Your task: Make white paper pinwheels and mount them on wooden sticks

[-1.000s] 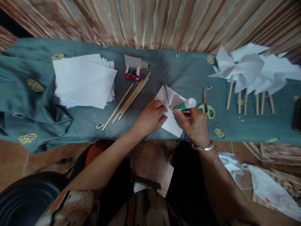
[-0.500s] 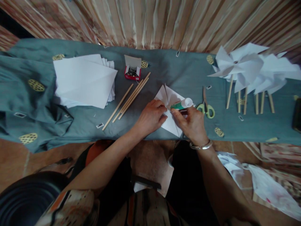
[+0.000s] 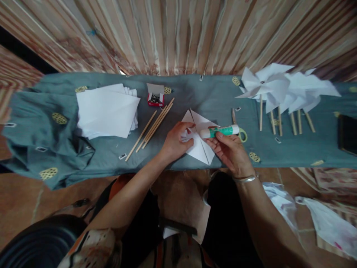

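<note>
A white paper square (image 3: 203, 149) with slits running in from its corners lies in front of me. My left hand (image 3: 178, 139) rests at its left side, thumb and fingers curved and apart, with white paper showing between them. My right hand (image 3: 232, 150) grips a green and white glue stick (image 3: 223, 131) and holds it nearly level above the paper's right side. The stick's white end points left, toward my left hand. Just behind my right hand lie scissors (image 3: 243, 135) with green handles, partly hidden.
A stack of white paper (image 3: 107, 109) lies at the left, beside several wooden sticks (image 3: 156, 124). An open red box (image 3: 155, 99) of small metal pieces stands behind them. Finished paper pinwheels (image 3: 266, 83) lie back right. A dark object (image 3: 347, 134) sits at the right edge.
My right hand has lifted the glue stick off the paper's middle and swung it level. My left thumb and fingers have spread further apart. The whole view has shifted slightly.
</note>
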A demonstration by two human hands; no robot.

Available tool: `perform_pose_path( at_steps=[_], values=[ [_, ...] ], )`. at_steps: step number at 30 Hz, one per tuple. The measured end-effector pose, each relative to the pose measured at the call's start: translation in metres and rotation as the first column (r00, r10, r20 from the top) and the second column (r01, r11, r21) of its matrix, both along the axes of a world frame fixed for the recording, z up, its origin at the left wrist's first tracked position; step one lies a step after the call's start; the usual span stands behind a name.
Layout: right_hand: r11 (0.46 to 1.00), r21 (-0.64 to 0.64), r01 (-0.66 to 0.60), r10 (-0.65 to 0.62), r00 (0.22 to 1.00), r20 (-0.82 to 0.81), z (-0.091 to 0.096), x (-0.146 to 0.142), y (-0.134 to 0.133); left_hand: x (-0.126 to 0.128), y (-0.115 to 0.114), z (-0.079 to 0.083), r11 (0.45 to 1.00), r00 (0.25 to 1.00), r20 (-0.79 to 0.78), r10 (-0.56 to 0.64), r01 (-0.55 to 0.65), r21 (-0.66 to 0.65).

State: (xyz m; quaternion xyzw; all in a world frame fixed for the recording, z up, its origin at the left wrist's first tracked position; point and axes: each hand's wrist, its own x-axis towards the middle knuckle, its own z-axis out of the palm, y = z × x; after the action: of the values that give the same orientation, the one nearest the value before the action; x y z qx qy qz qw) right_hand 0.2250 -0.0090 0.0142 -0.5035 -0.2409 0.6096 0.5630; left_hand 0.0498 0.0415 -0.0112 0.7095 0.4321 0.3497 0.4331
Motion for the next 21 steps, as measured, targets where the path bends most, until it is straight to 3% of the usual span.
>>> perform_pose_path(
  at_steps=[3,7,11,17,21],
  values=[
    [1.000,0.017,-0.005,0.007,0.996,-0.092,-0.001,-0.003,0.001,0.003,-0.003,0.004,0.982,0.985,0.169,0.027,0.005,-0.187],
    [1.000,0.003,-0.006,0.006,0.999,-0.043,-0.001,-0.004,0.000,0.009,-0.009,0.006,0.938,0.945,0.317,0.076,0.040,-0.343],
    [1.000,0.008,0.004,-0.004,1.000,0.026,0.000,-0.004,-0.001,0.013,-0.013,0.005,0.941,0.939,0.334,0.081,0.038,-0.336],
    [0.999,0.045,0.027,-0.026,1.000,-0.006,0.004,-0.004,-0.005,0.015,-0.017,0.004,0.919,0.933,0.359,0.029,0.116,-0.376],
    [0.998,0.056,0.033,-0.032,0.999,-0.020,0.008,-0.006,-0.009,0.015,-0.020,0.007,0.943,0.944,0.328,0.011,0.099,-0.317]
  ],
)
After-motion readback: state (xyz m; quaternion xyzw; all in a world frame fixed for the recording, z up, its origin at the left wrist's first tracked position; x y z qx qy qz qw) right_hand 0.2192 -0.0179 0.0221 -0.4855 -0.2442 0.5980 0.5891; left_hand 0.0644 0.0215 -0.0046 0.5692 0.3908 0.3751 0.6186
